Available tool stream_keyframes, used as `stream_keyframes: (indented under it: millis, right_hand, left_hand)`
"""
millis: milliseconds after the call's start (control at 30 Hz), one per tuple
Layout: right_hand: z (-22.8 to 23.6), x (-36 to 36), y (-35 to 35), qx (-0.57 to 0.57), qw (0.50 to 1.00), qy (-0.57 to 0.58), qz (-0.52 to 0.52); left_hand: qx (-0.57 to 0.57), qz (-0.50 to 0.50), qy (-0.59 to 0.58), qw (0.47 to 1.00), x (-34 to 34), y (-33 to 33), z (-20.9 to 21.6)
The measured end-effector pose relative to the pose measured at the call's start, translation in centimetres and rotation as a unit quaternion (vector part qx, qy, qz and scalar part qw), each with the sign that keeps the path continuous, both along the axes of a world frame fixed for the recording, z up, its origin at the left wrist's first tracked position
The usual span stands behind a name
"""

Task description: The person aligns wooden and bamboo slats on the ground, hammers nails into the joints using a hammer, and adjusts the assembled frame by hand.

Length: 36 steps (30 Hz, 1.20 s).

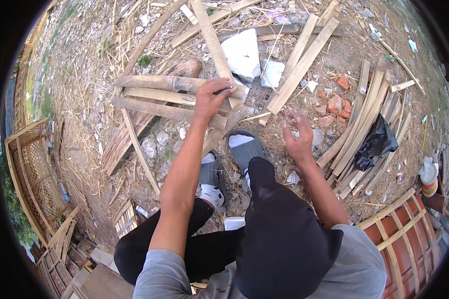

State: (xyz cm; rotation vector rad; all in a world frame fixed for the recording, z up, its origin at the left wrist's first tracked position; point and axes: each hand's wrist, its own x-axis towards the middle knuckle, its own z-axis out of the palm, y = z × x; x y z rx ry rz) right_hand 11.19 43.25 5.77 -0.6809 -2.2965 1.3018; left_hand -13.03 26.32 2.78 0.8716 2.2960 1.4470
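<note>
My left hand is over the right ends of several split bamboo slats, its fingers curled in a pinch. What they pinch, if anything, is too small to make out. The upper bamboo slat runs left from beneath this hand, with a thinner slat and a lower slat below it. A long upright slat meets them near my fingertips. My right hand hovers over the ground beside my sandal, fingers apart and slightly bent, holding nothing visible. Close to it lies a pale wooden slat.
White broken slabs and red brick pieces lie ahead. On the right is a slat pile with a black plastic bag. A lattice panel stands left, a slatted red-brown panel lower right. A thick log lies left.
</note>
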Motion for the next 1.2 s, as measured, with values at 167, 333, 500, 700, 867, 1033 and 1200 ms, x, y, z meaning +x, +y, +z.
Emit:
stream_keyframes:
  millis: [167,333,500,700,867,1033,1200]
  right_hand:
    - [0.1,17.7,-1.2,0.084,0.967,-0.217,-0.100]
    - [0.1,22.2,-4.3,0.088,0.899,-0.408,-0.134]
    - [-1.8,19.6,-5.0,0.066,0.900,-0.419,-0.100]
    - [-3.6,18.8,-4.0,0.055,0.904,-0.420,-0.062]
    - [-2.9,18.5,-4.4,-0.047,0.929,-0.357,-0.085]
    - [-0.9,16.4,-3.8,-0.113,0.931,-0.345,-0.041]
    - [-0.6,9.6,-2.8,-0.128,0.956,-0.263,0.002]
  left_hand:
    - [0.032,-0.002,0.001,0.999,0.0,0.7,-1.2]
    - [0.056,0.026,-0.038,0.997,0.1,0.6,-1.8]
    - [0.048,0.021,0.002,0.999,-0.5,0.1,-2.3]
    - [0.049,0.002,0.030,0.998,0.3,0.9,-1.5]
    - [0.044,0.011,0.057,0.997,0.1,0.2,-0.9]
    - [0.051,0.012,0.032,0.998,0.3,0.6,-0.4]
    - [0.053,0.014,0.046,0.997,0.1,0.2,-0.4]
